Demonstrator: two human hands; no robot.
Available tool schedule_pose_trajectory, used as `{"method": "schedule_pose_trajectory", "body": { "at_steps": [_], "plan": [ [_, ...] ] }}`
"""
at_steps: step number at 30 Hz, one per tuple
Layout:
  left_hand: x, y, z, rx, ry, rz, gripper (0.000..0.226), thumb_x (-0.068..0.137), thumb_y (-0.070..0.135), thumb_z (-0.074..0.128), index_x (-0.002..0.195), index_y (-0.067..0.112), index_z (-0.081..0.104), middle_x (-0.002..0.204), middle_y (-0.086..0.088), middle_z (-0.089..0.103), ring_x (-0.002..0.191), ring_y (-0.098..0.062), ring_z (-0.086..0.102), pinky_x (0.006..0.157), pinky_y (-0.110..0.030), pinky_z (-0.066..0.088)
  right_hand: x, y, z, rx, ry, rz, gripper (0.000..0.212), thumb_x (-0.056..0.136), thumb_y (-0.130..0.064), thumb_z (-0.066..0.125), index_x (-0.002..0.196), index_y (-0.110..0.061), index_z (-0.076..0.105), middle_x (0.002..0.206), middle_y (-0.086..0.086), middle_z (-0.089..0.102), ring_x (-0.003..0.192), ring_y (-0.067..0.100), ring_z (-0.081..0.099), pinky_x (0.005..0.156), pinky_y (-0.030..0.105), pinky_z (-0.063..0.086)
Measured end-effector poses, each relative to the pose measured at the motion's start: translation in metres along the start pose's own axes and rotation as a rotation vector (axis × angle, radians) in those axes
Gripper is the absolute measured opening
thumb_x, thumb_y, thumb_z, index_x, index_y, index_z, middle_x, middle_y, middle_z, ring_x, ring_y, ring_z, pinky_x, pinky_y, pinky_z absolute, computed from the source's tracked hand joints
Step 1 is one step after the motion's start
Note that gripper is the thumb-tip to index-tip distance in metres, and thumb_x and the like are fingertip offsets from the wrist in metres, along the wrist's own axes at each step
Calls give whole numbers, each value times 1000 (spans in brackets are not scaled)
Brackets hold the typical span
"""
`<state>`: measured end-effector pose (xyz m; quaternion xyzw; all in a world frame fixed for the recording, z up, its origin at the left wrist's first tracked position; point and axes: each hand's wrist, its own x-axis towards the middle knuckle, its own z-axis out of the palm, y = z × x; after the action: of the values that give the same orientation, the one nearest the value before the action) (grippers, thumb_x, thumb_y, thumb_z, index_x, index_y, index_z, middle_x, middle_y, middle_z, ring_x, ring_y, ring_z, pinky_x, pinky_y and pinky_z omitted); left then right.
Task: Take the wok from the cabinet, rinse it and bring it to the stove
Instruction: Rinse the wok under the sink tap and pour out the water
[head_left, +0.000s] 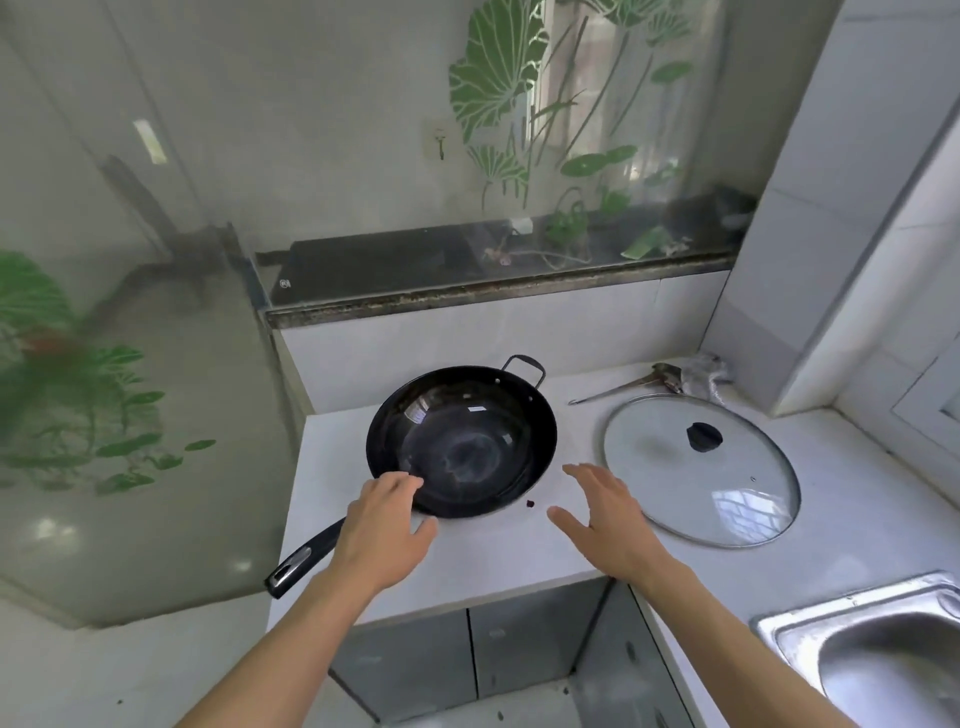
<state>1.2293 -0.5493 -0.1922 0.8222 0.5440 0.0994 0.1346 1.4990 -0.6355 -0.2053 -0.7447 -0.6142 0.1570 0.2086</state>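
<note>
A black wok (462, 441) rests on the white countertop (493, 551), its long black handle (304, 558) sticking out over the counter's front left edge and a small loop handle at its far side. My left hand (384, 525) hovers over the wok's near rim where the long handle joins, fingers spread, holding nothing. My right hand (608, 514) is open just right of the wok, palm down above the counter, apart from the wok.
A glass lid (701, 470) with a black knob lies flat right of the wok. A metal utensil (623, 387) lies behind the lid by the wall. A steel sink (878, 649) is at the lower right. Grey cabinet doors (467, 660) are below the counter. A glass partition (135, 364) stands left.
</note>
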Motion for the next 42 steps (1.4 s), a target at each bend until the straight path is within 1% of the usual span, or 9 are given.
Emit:
{"method": "schedule_pose_trajectory", "body": {
  "at_steps": [3, 10, 17, 22, 25, 31, 35, 39, 42],
  "plan": [
    [11, -6, 2, 44, -29, -13, 53, 92, 39, 50, 140, 21, 40, 144, 5, 40, 131, -19, 35, 104, -34, 35, 20, 4, 0, -10, -4, -22, 62, 94, -47, 54, 146, -19, 35, 149, 1, 39, 137, 23, 33, 112, 34, 29],
    [51, -41, -4, -15, -32, -118, 53, 89, 38, 56, 137, 21, 42, 138, 3, 46, 126, -20, 39, 97, -34, 41, 70, 1, 0, -33, -9, -12, 63, 93, -46, 56, 146, -23, 34, 150, 1, 38, 138, 23, 32, 113, 38, 30],
    [80, -85, 3, 15, -146, -140, 54, 86, 37, 58, 135, 22, 40, 136, 0, 45, 123, -22, 41, 94, -34, 43, 114, -18, 7, -128, -44, 40, 63, 93, -43, 57, 147, -21, 34, 151, 3, 37, 139, 25, 31, 114, 39, 29],
    [80, -102, 19, 9, -227, -130, 63, 85, 33, 60, 142, 30, 33, 135, 1, 44, 120, -22, 42, 92, -34, 45, 144, -21, 14, -163, -82, 36, 64, 90, -38, 61, 146, -20, 36, 148, 5, 41, 136, 27, 35, 113, 41, 31],
    [83, -108, 27, 27, -252, -134, 69, 85, 31, 59, 145, 34, 26, 132, -1, 44, 117, -23, 43, 89, -34, 46, 165, -25, 20, -193, -122, 22, 67, 88, -36, 65, 146, -21, 36, 148, 5, 39, 137, 26, 33, 113, 42, 32],
    [92, -106, 40, 111, -250, -169, 73, 88, 27, 57, 148, 37, 16, 122, -2, 49, 108, -23, 48, 78, -32, 45, 219, -23, 36, -243, -196, -77, 69, 87, -34, 66, 147, -23, 33, 152, 5, 32, 137, 27, 31, 113, 40, 30],
    [98, -109, 41, 118, -262, -243, 84, 88, 29, 57, 149, 45, 2, 109, 3, 48, 100, -19, 49, 71, -29, 41, 261, -6, 41, -329, -229, -134, 69, 87, -33, 65, 148, -25, 32, 153, 6, 30, 138, 28, 30, 111, 40, 31],
    [103, -106, 38, 157, -287, -227, 80, 91, 31, 52, 149, 46, -1, 102, 5, 44, 97, -17, 49, 71, -28, 42, 304, 10, 47, -475, -225, -233, 70, 86, -31, 66, 148, -25, 32, 152, 7, 30, 139, 28, 28, 112, 39, 28],
    [106, -101, 39, 188, -308, -268, 79, 92, 27, 49, 149, 46, -3, 101, 6, 43, 90, -15, 44, 73, -28, 43, 333, 22, 53, -573, -230, -277, 72, 85, -28, 67, 147, -26, 31, 156, 12, 21, 144, 32, 17, 116, 42, 21]
  ]
}}
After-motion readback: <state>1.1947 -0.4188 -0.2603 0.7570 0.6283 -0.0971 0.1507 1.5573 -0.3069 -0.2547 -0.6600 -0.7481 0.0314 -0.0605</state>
